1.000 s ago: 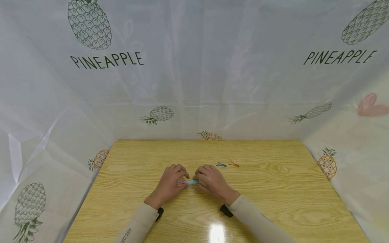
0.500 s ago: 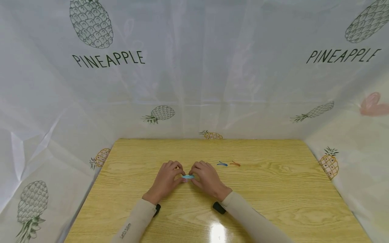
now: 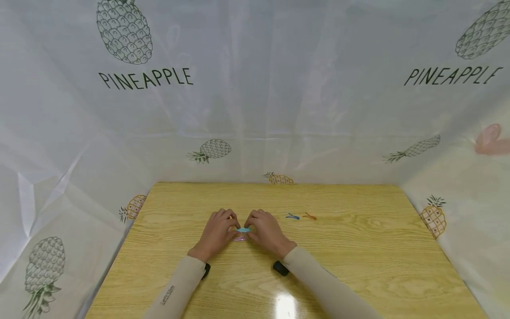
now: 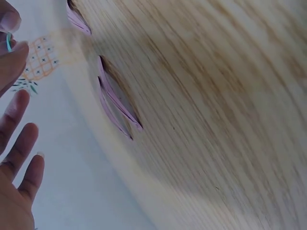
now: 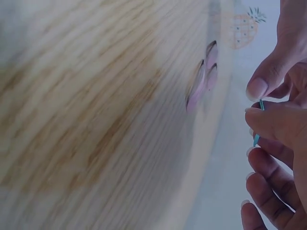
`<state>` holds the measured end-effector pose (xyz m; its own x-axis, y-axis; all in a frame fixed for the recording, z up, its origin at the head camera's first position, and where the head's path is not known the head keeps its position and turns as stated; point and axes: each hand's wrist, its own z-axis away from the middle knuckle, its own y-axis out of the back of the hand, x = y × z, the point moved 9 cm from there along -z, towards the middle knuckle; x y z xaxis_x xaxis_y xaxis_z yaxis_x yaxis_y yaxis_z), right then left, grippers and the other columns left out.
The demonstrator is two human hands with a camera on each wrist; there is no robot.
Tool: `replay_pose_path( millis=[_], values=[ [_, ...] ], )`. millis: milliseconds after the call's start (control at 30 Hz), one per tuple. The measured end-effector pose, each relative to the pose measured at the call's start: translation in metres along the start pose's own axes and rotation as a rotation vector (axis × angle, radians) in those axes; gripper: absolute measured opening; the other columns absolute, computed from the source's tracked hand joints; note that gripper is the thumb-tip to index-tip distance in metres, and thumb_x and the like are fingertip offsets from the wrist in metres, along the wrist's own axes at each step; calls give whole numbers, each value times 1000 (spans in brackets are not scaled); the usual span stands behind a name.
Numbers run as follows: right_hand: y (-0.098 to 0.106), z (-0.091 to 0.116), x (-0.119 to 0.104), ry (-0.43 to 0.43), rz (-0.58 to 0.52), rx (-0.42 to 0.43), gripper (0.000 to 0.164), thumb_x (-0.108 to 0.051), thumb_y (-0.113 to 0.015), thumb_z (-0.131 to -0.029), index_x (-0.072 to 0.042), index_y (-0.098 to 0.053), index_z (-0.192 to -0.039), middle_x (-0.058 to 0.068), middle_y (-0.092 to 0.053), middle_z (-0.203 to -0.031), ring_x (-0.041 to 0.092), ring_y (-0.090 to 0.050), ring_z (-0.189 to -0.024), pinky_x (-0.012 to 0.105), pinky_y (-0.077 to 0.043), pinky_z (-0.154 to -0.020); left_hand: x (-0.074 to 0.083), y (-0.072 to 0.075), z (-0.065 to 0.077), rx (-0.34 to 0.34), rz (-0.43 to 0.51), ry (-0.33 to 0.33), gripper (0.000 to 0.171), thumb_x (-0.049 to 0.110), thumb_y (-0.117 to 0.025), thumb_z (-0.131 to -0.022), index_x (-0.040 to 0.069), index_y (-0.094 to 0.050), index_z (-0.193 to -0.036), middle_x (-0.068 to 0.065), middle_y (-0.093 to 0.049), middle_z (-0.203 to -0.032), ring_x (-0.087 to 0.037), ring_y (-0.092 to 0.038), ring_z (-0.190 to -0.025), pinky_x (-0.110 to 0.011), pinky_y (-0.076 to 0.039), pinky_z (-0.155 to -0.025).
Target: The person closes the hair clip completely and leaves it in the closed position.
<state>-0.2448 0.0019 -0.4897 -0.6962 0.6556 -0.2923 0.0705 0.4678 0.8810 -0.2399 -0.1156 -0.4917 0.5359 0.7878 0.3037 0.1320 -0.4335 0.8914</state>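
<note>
A turquoise hair clip point(image 3: 243, 230) is held between both hands above the table. My left hand point(image 3: 217, 232) pinches its left end with thumb and finger; my right hand point(image 3: 266, 230) pinches the right end. Fingers cover much of the clip, and only slivers of turquoise show in the wrist views. Just below the hands, a pink-purple hair clip point(image 3: 240, 239) lies on the wood. Up close in the left wrist view, one purple clip point(image 4: 117, 103) lies with its two arms spread, and part of another purple piece point(image 4: 79, 20) shows near the top edge.
Behind the right hand, a blue hair clip point(image 3: 292, 216) and an orange hair clip point(image 3: 309, 216) lie side by side, arms spread. The wooden table point(image 3: 358, 257) is bordered by a pale pineapple-print sheet point(image 3: 263, 110) at the back and sides.
Both hands have shifted slightly left and away from the body with the turquoise clip. The purple clip, earlier partly behind the left fingers, now shows on the table below them.
</note>
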Motion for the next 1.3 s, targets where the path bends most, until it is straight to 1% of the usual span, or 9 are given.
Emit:
replay_pose_path(
  millis=[267, 367, 533, 833, 1033, 1167, 1300],
  values=[
    [-12, -7, 4, -25, 18, -37, 15, -20, -91, -87, -15, -80, -94, -3, -68, -98, 16, -61, -88, 35, -57, -83, -7, -7, -3, -47, -13, 47, 15, 12, -92, -83, 18, -79, -87, 0, -66, -110, -24, -58, -102, -47, -50, -95],
    [-16, -9, 6, -35, 22, -53, 13, -20, -90, -88, -15, -80, -95, -3, -67, -97, 16, -61, -88, 35, -57, -84, -7, -9, -5, -53, -36, 46, 15, 14, -93, -82, 18, -79, -86, 0, -66, -109, -24, -57, -100, -46, -50, -94],
    [-23, -12, 10, -54, 17, -73, 12, -21, -89, -89, -15, -81, -96, -3, -67, -97, 16, -61, -88, 35, -56, -84, -8, -14, -7, -88, -60, 54, 13, 16, -91, -84, 19, -79, -86, -1, -67, -110, -24, -57, -100, -45, -50, -92],
    [-30, -15, 15, -64, 16, -97, 12, -21, -89, -89, -14, -82, -94, -3, -68, -94, 17, -62, -87, 35, -56, -82, -10, -20, -12, -142, -41, 93, 11, 16, -91, -84, 15, -80, -88, -1, -66, -107, -24, -54, -97, -45, -48, -92],
    [-35, -15, 19, -67, 7, -114, 12, -20, -90, -88, -13, -82, -94, -3, -68, -93, 16, -61, -86, 33, -56, -81, -12, -26, -14, -182, -74, 108, 9, 16, -90, -86, 15, -82, -90, -2, -66, -106, -24, -54, -97, -45, -48, -90],
    [-38, -17, 22, -68, -4, -123, 12, -20, -90, -88, -13, -83, -94, -2, -68, -92, 16, -61, -84, 33, -55, -79, -13, -28, -15, -191, -88, 112, 9, 16, -90, -86, 15, -81, -91, -1, -66, -106, -23, -53, -96, -43, -47, -89],
    [-40, -18, 25, -77, -21, -133, 11, -20, -89, -88, -13, -83, -94, -2, -67, -91, 16, -60, -83, 32, -54, -77, -13, -29, -16, -179, -90, 110, 9, 13, -90, -86, 14, -82, -91, -1, -66, -107, -24, -53, -96, -43, -47, -88]
  ],
)
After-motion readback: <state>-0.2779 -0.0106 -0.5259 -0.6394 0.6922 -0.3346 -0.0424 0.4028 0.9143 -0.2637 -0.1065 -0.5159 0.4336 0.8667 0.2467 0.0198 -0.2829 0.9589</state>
